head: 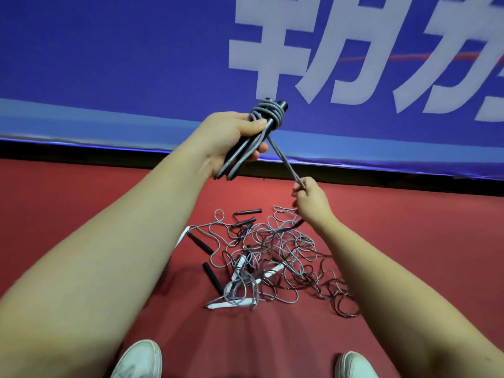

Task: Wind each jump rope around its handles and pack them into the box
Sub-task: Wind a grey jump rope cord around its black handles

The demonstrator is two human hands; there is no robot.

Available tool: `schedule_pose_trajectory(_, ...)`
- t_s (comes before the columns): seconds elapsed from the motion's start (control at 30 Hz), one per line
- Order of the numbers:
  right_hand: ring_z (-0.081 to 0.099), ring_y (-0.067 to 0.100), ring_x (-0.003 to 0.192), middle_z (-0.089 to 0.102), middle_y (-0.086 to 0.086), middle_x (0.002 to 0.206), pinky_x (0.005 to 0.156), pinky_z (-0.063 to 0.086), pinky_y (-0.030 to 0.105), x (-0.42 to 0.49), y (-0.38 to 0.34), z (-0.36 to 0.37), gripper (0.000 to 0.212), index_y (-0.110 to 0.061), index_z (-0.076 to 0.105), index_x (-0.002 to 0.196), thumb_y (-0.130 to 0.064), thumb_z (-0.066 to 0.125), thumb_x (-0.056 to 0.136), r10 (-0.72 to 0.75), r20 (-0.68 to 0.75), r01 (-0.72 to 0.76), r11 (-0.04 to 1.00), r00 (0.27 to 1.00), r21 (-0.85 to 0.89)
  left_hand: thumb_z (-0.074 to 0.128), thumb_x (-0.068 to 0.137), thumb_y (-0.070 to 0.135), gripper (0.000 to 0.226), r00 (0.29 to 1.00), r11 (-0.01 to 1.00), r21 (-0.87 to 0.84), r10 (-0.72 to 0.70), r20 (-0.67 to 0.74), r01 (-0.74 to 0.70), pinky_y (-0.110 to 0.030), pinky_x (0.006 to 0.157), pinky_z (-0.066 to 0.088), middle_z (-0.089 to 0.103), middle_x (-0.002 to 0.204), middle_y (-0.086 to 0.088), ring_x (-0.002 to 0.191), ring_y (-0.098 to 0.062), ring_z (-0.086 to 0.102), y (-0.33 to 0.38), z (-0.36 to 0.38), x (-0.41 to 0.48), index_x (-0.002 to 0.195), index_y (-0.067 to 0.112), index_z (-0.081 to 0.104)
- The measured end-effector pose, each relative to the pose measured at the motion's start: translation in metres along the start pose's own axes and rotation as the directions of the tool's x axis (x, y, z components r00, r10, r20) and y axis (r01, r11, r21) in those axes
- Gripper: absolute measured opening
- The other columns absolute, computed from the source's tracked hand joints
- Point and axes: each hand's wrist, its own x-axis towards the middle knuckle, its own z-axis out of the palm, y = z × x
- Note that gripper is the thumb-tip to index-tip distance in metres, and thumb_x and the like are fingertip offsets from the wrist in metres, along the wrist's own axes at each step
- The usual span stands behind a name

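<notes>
Two hands are raised well above the floor [409, 241]. The left hand [231, 137] is curled round a pair of dark handles [272, 124], held side by side and tilted, their far ends toward the blue banner [109, 64]. Grey jump rope [268, 110] is coiled several turns around them just beyond the thumb. Dark lengths stick out below the heel of that hand; whether they are handle ends or rope loops I cannot tell.

From the coil one taut strand [283, 156] slants down and to the right, into the right hand [309, 199], which pinches it between thumb and fingertips, lower than the left hand and nearer the person. The hands are apart — only that straight strand joins them, with open air all round it.

Beneath the right hand, on the red floor, lies a tangle of ropes [272, 255] — grey and darker cords looped over one another. Black handles [200, 242] and white handles [221, 305] poke out on the side under the left forearm, while the loosest loops spread out under the right forearm.

Beyond both hands the banner's lower edge meets a dark strip where the floor ends. Bare red floor lies to either side of the tangle, and between it and a pair of white shoes [139, 358] at the person's feet.
</notes>
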Motion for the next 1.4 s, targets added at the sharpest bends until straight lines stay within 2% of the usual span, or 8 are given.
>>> schedule_pose_trajectory(0.3,0.022,-0.002,0.037,0.045,-0.007,0.058,0.034,0.015,0.01,0.015,-0.028,-0.063,0.006,-0.016,0.045,0.081,-0.018,0.05,0.085,-0.227,0.31,-0.092,0.652,0.923,0.753,0.053,0.095,0.014,0.016,0.99,0.986,-0.156,-0.072,-0.118,0.053,-0.017,0.047,0.049,0.061,0.068,-0.005,0.051,-0.01,0.061,0.036,-0.011,-0.004,0.083,0.006,0.062)
schedule_pose_trajectory(0.43,0.04,0.004,0.047,0.051,-0.007,0.064,0.046,0.031,0.016,0.005,0.04,-0.047,0.024,-0.015,0.057,0.091,-0.033,0.042,0.098,0.09,0.567,-0.226,0.958,0.818,0.174,0.052,0.095,0.015,0.016,0.995,0.976,-0.199,-0.094,-0.038,0.085,-0.017,0.046,0.048,0.059,0.072,-0.006,0.054,-0.011,0.06,0.042,0.004,-0.009,0.085,0.006,0.061)
schedule_pose_trajectory(0.57,0.056,0.018,0.078,0.059,0.004,0.095,0.064,0.045,0.028,-0.017,0.103,-0.027,0.038,-0.006,0.057,0.119,-0.035,0.042,0.099,0.485,0.614,-0.087,0.823,0.623,-0.561,0.051,0.095,0.011,0.015,0.993,0.991,-0.105,-0.094,-0.069,0.086,-0.017,0.046,0.05,0.058,0.069,-0.007,0.05,-0.01,0.06,0.025,0.014,-0.014,0.085,0.005,0.061)
schedule_pose_trajectory(0.67,0.052,0.028,0.112,0.054,0.013,0.124,0.08,0.044,0.027,-0.014,0.078,-0.03,0.044,-0.001,0.048,0.129,-0.002,0.056,0.086,0.5,0.652,-0.131,0.838,0.57,-0.529,0.05,0.096,0.011,0.014,0.993,0.992,-0.074,-0.104,-0.06,0.099,-0.017,0.047,0.051,0.057,0.07,-0.007,0.049,-0.009,0.06,0.015,0.012,-0.015,0.09,0.006,0.062)
schedule_pose_trajectory(0.87,0.055,0.014,0.101,0.061,0.002,0.11,0.08,0.042,0.023,-0.005,-0.037,-0.037,0.038,-0.022,0.049,0.106,0.0,0.052,0.076,-0.096,0.442,-0.164,0.842,0.892,0.513,0.049,0.095,0.007,0.014,0.996,0.994,0.064,-0.086,0.014,0.085,-0.018,0.048,0.05,0.06,0.059,0.001,0.054,-0.009,0.062,-0.004,0.017,-0.014,0.086,0.007,0.06)
schedule_pose_trajectory(1.03,0.045,0.006,0.055,0.051,-0.004,0.069,0.054,0.039,0.019,-0.024,-0.069,-0.014,0.018,-0.016,0.054,0.089,-0.023,0.042,0.1,-0.227,0.375,0.033,0.888,0.899,0.458,0.049,0.095,0.008,0.014,0.996,0.996,0.04,-0.077,0.053,0.075,-0.017,0.049,0.049,0.062,0.066,-0.001,0.056,-0.009,0.062,-0.012,0.013,-0.016,0.087,0.008,0.061)
schedule_pose_trajectory(1.23,0.053,0.009,0.086,0.064,-0.006,0.091,0.075,0.039,0.027,-0.025,-0.067,-0.001,0.02,-0.019,0.066,0.102,-0.027,0.048,0.097,-0.423,-0.017,0.42,0.902,0.906,-0.1,0.056,0.091,0.007,0.013,0.999,0.994,0.105,-0.038,0.018,0.036,-0.021,0.048,0.05,0.067,0.076,-0.004,0.06,-0.014,0.064,-0.016,0.001,-0.02,0.101,0.008,0.064)
schedule_pose_trajectory(1.4,0.043,0.0,0.05,0.05,-0.009,0.064,0.053,0.033,0.019,-0.028,-0.075,0.003,0.025,-0.024,0.057,0.079,-0.024,0.042,0.099,-0.311,0.183,0.309,0.95,0.932,0.042,0.058,0.09,0.004,0.014,0.998,0.988,0.146,0.054,-0.042,-0.047,-0.021,0.048,0.051,0.07,0.078,-0.005,0.057,-0.015,0.065,-0.021,-0.006,-0.021,0.096,0.014,0.065)
